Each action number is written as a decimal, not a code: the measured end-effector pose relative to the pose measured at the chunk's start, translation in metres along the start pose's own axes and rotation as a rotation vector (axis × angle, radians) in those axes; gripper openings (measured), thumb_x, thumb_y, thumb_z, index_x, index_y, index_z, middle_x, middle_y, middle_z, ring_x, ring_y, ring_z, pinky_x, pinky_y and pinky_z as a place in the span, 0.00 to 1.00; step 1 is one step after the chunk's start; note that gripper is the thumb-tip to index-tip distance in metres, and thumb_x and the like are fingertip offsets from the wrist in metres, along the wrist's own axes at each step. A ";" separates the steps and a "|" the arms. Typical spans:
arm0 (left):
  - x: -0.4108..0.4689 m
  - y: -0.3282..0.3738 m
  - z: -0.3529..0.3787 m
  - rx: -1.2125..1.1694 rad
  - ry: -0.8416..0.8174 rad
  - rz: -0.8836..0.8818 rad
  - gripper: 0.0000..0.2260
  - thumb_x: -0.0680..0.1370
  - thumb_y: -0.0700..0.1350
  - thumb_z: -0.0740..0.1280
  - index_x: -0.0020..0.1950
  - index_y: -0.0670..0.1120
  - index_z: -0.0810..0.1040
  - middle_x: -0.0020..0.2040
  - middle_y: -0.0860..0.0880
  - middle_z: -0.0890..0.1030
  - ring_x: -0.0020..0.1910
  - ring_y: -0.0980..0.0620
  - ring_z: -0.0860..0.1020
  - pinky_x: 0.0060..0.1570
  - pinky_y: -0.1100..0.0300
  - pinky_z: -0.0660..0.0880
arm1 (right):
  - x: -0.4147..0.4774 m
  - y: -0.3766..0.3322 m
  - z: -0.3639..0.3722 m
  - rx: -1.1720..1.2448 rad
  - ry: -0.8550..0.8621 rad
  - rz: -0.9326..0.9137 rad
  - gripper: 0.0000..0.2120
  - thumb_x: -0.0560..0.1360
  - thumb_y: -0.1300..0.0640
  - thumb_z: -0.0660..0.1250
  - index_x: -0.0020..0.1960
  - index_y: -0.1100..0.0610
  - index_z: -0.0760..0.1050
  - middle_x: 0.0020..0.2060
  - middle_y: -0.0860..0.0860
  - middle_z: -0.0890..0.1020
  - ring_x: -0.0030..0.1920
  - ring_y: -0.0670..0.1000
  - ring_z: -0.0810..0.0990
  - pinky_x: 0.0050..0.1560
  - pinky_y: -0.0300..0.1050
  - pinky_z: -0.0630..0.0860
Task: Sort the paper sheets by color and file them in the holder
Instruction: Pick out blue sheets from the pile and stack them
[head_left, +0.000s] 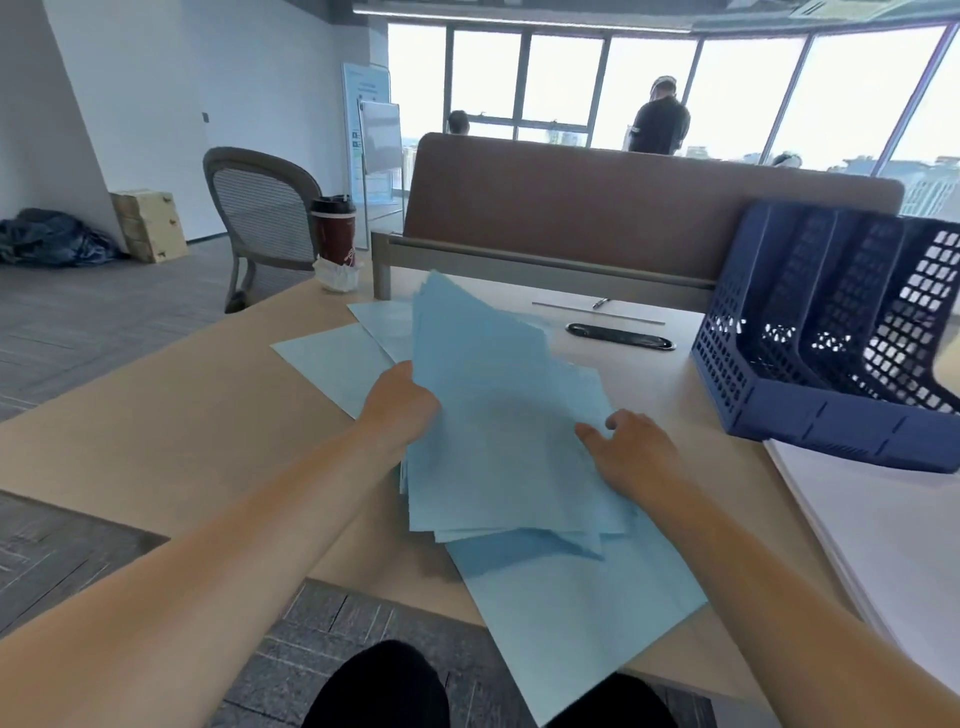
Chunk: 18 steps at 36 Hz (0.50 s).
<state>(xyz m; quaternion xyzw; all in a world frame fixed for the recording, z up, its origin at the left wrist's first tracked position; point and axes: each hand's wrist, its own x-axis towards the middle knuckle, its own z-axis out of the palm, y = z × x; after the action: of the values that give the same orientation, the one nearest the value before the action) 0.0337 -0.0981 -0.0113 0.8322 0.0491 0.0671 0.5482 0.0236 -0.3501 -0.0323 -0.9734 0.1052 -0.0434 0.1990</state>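
A loose stack of blue paper sheets (498, 415) is lifted at a tilt over the desk's middle. My left hand (400, 405) grips the stack's left edge, with the fingers hidden behind the paper. My right hand (628, 452) lies on top of the stack's right side with its fingers spread. Paler blue-green sheets (332, 364) lie flat on the desk to the left, and one more large pale sheet (582, 623) hangs over the near edge under the stack. The dark blue mesh file holder (810, 364) with several slots stands at the right.
A wooden desk (156, 441) carries a dark red cup (335, 234) and crumpled tissue at the far left, a black cable slot (618, 336) and a pen near the brown partition (623, 218). White sheets (883, 545) lie at the right. A chair and people stand beyond.
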 end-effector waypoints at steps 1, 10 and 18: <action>-0.003 0.000 -0.002 -0.029 0.036 -0.004 0.06 0.77 0.36 0.64 0.46 0.46 0.76 0.40 0.51 0.77 0.40 0.50 0.75 0.35 0.61 0.69 | -0.004 0.002 -0.003 -0.009 0.016 0.020 0.25 0.80 0.41 0.58 0.66 0.59 0.73 0.63 0.58 0.76 0.61 0.59 0.76 0.61 0.52 0.74; -0.030 -0.005 -0.029 -0.111 0.164 -0.091 0.11 0.74 0.34 0.65 0.54 0.42 0.78 0.51 0.45 0.81 0.49 0.43 0.79 0.50 0.50 0.78 | -0.046 0.004 -0.023 -0.319 -0.150 0.036 0.14 0.77 0.57 0.63 0.60 0.62 0.74 0.56 0.58 0.79 0.55 0.59 0.79 0.53 0.49 0.76; -0.052 -0.013 -0.034 -0.093 0.114 -0.107 0.12 0.74 0.33 0.65 0.57 0.42 0.78 0.52 0.43 0.81 0.49 0.43 0.79 0.41 0.57 0.75 | -0.053 -0.005 -0.023 -0.293 -0.137 0.048 0.09 0.74 0.62 0.66 0.38 0.58 0.67 0.45 0.54 0.78 0.45 0.56 0.78 0.45 0.45 0.73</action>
<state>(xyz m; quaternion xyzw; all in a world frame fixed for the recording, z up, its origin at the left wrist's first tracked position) -0.0231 -0.0705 -0.0132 0.7967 0.1215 0.0871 0.5856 -0.0302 -0.3421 -0.0117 -0.9899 0.1196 0.0438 0.0625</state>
